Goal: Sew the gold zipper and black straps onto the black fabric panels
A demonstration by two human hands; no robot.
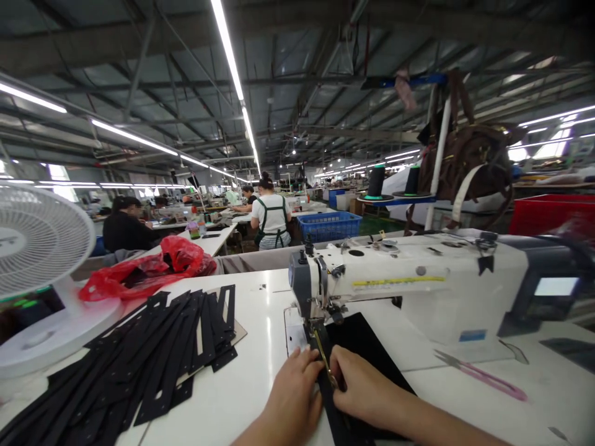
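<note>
Stretching toward us, our flat black strip [331, 410] is lying partly under the sewing machine [446, 297]. Our left hand [295, 384] is resting beside it, fingers outstretched; our right hand [357, 384] is pinching a slim golden piece [323, 356], perhaps metal. Leftward, slotted black pieces [153, 353] are overlapping.

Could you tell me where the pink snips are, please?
In the head view, the pink snips lie at right on the white table, in front of the sewing machine.
</note>
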